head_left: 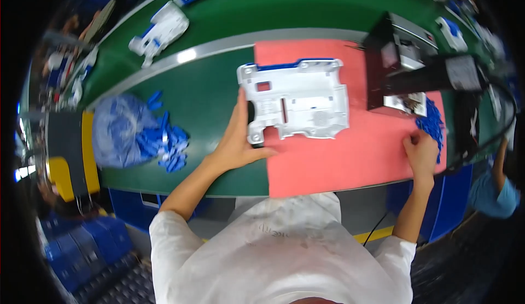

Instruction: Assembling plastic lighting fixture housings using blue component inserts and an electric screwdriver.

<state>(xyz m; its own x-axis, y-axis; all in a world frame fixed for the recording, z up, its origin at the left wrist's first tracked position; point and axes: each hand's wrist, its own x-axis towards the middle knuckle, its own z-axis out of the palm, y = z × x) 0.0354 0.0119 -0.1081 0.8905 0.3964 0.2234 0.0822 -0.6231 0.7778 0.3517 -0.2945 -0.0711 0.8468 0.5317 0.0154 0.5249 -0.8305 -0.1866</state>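
Observation:
A white plastic housing (320, 93) with a blue edge along its far side lies over the pink mat (350, 167), its inner side facing up. My left hand (236, 142) grips it by the left edge, fingers along the side and thumb stretched out below the near corner. Over at the right, my right hand (421, 153) is closed, its fingers bent together beside a pile of small blue parts (431, 122). Whatever sits between those fingertips, if anything, is hidden.
A clear bag (120, 132) stands at the left, with loose blue pieces (172, 145) spilling beside it. A black and metal machine (402, 66) occupies the mat's far right. Beyond a metal rail, more white housings (164, 29) rest on a green belt (284, 3).

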